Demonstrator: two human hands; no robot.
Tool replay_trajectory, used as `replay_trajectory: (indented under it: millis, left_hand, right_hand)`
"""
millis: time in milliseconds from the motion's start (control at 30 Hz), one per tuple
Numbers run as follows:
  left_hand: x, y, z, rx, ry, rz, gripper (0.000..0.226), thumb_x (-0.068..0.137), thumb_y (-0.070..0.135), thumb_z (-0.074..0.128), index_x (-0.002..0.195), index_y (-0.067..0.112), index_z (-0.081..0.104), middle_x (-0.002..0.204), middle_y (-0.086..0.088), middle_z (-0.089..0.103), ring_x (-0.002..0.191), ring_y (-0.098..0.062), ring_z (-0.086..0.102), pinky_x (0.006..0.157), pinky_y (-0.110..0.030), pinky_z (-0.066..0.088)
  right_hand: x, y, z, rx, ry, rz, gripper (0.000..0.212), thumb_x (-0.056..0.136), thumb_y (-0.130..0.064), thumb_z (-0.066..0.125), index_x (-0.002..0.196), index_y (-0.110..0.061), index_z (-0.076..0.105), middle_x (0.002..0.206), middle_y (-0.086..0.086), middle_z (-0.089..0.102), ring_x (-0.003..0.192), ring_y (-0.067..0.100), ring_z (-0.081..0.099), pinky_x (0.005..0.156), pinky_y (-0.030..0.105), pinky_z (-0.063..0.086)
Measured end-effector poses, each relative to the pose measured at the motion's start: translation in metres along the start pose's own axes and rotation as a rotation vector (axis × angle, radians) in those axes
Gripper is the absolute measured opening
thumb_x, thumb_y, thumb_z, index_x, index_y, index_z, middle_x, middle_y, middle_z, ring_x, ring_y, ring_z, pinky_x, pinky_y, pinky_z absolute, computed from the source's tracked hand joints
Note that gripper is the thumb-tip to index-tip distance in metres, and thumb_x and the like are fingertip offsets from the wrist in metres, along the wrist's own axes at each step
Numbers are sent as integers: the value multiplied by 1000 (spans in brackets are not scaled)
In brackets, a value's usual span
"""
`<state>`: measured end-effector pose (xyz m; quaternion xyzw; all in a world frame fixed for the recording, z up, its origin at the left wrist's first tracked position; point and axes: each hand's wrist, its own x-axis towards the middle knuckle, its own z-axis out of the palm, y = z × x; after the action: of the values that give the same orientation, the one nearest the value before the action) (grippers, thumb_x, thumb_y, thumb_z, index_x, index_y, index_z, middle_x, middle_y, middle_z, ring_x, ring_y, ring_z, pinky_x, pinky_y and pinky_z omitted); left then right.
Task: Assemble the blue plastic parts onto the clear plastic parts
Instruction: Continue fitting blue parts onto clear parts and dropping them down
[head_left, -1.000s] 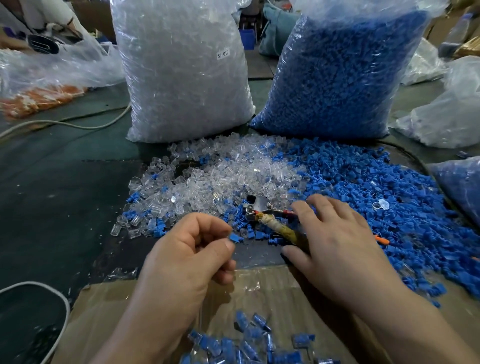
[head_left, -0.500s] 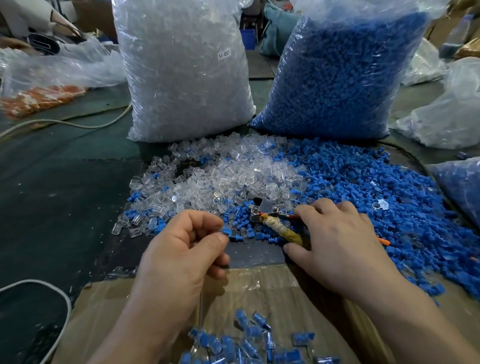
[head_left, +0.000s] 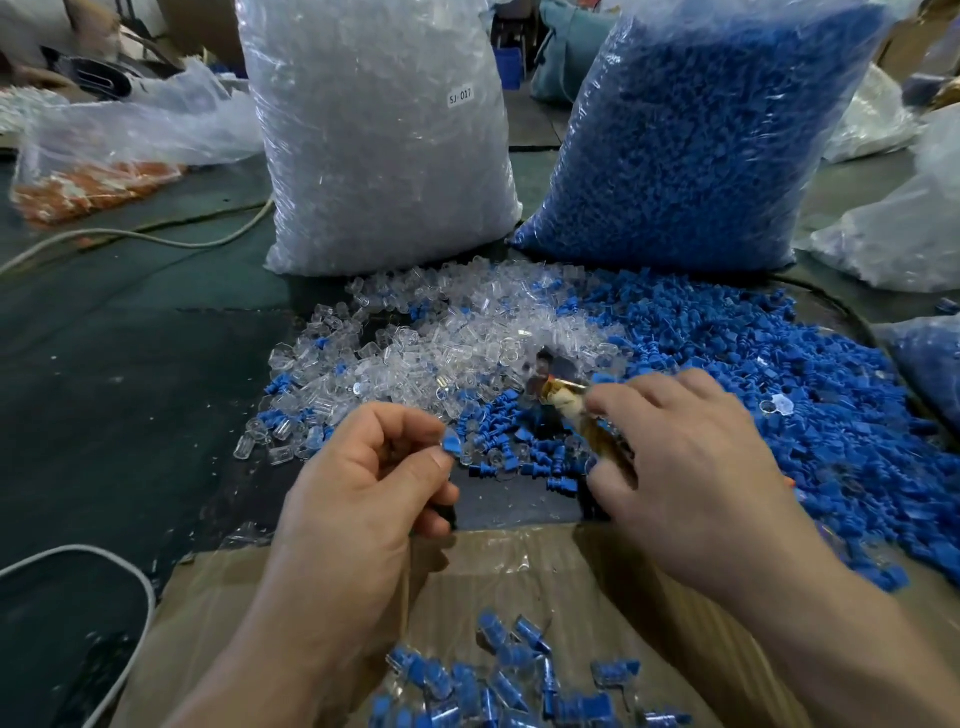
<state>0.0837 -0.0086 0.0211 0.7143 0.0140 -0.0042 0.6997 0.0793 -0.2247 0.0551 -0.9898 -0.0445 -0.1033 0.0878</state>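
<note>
My left hand (head_left: 374, 478) pinches a small blue plastic part (head_left: 451, 445) between thumb and forefinger, just above the table's near edge. My right hand (head_left: 685, 467) grips pliers (head_left: 563, 400) with a tape-wrapped handle, jaws pointing left over the parts. A heap of loose clear plastic parts (head_left: 441, 353) lies in the middle of the table. To its right spreads a wide heap of loose blue parts (head_left: 753, 374). Several assembled blue-and-clear pieces (head_left: 498, 680) lie in a plastic-lined cardboard box (head_left: 519, 566) below my hands.
Behind the heaps stand a big bag of clear parts (head_left: 379, 135) and a big bag of blue parts (head_left: 696, 140). A bag of orange parts (head_left: 93, 182) lies far left. White cables (head_left: 150, 239) cross the dark green table (head_left: 114, 374). More plastic bags sit at the right.
My right hand has lifted the pliers and brought them slightly toward me. My left hand stays where it was, still pinching the blue part.
</note>
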Motion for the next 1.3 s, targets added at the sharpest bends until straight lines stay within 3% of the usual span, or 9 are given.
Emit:
replay_trajectory:
  millis: [67,267,433,567,633,833,900,1000,1300]
  left_hand:
    - [1,1,1,-1,8,6,31,92,1,65,88,31,73,74,-1,71,65,-14,69,53,-22,54]
    - [0,2,1,-12,17,-6,33,92,0,65,87,31,73,72,-4,71,62,-13,68,52,-21,54]
    - [2,1,-1,-20,10,-22,34,92,-1,64,86,30,73,72,-5,71,61,-14,66,52,-22,53]
    - [1,2,0,-28,26,-7,34,92,-2,64,85,30,73,72,-4,71,60,-13,66,51,-21,53]
    - [1,2,-1,-24,17,-5,36,92,-3,63,84,30,72,72,-3,70,60,-13,66,51,-21,53]
    - [2,3,-3,-14,-17,-38,33,94,3,62,85,34,72,71,-5,71,57,-15,65,54,-26,55]
    - [4,3,-5,22,-18,5,34,94,3,62,85,35,71,74,-2,72,63,-14,69,54,-24,55]
    - [4,5,-6,45,-29,52,32,94,5,63,86,35,71,81,-2,73,69,-13,71,54,-23,55]
    - [-1,7,-6,59,-51,138,37,92,-1,61,85,35,70,77,-2,71,65,-15,67,55,-26,57]
  right_hand:
    - [2,5,5,-13,-38,27,46,85,-45,46,129,-32,46,115,-8,50,102,15,35,93,37,40]
    - [3,11,17,-176,-123,138,77,79,-75,46,140,-33,27,140,-1,40,125,26,33,102,47,33]
    - [5,10,19,-165,-114,146,63,85,-66,47,136,-32,30,126,-7,55,111,26,46,91,46,37]
    - [5,10,12,-52,-43,163,50,83,-45,54,128,-32,38,110,-10,56,96,21,39,86,43,35]
    - [2,9,5,61,9,131,50,81,-43,52,128,-35,39,106,-18,52,102,19,37,88,42,37]
    - [-13,-5,-11,257,-48,-74,51,74,-44,44,123,-49,31,94,-38,41,95,-19,42,63,12,29]
    - [-16,-6,-12,239,-122,-129,57,73,-51,39,129,-49,29,103,-40,43,92,-24,40,68,7,28]
    - [-17,-7,-14,217,-178,-187,59,71,-52,35,130,-47,32,121,-32,48,102,-14,37,79,4,28]
    - [-16,-1,-11,213,-229,-231,67,72,-56,31,138,-48,29,134,-35,39,115,-16,32,91,3,23]
